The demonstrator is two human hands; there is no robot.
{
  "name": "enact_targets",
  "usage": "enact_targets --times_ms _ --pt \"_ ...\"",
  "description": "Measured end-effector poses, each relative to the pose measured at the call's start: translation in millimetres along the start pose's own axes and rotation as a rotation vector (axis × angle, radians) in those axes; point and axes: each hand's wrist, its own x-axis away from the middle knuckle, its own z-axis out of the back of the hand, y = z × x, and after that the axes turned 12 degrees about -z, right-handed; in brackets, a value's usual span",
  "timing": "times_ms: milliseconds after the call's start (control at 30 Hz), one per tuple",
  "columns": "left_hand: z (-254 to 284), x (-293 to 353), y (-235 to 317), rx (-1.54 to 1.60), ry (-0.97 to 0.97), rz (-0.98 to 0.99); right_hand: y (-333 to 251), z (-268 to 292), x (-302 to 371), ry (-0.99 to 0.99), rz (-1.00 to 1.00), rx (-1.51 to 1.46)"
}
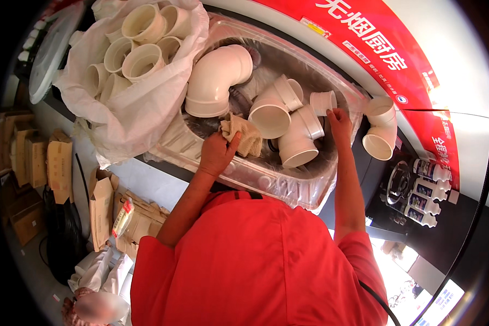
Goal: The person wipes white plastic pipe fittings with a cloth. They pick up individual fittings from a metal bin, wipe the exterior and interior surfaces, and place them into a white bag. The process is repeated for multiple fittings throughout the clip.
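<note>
A tan cloth (243,136) is bunched in my left hand (217,153), beside a large white elbow pipe (216,81). My right hand (339,126) pinches the edge of a small white pipe fitting (321,102) at the right of the basin. Between my hands, two white branched pipe fittings (270,115), (298,142) lie with their open ends toward me. All of these are in or over a sink basin (239,173) wrapped in clear plastic film.
A white woven sack (130,122) full of pipe fittings (143,61) stands left of the basin. Another white elbow (380,127) rests on the counter at right, near several bottles (424,198). Cardboard boxes (60,165) and a person (98,307) are at lower left.
</note>
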Motion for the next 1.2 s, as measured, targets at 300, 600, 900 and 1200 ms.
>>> enact_targets --times_ms 300,600,900,1200 --pt "-1 1 -6 0.211 0.011 0.050 -57 22 82 -0.102 0.041 -0.398" --pt "24 -17 19 1.092 0.358 0.501 -76 3 132 -0.718 -0.327 -1.119" --pt "76 -39 90 1.261 0.438 0.204 -77 -3 145 -0.702 -0.338 -1.069" --pt "50 -29 92 1.065 -0.098 0.016 -96 -3 174 -0.647 -0.182 -0.822"
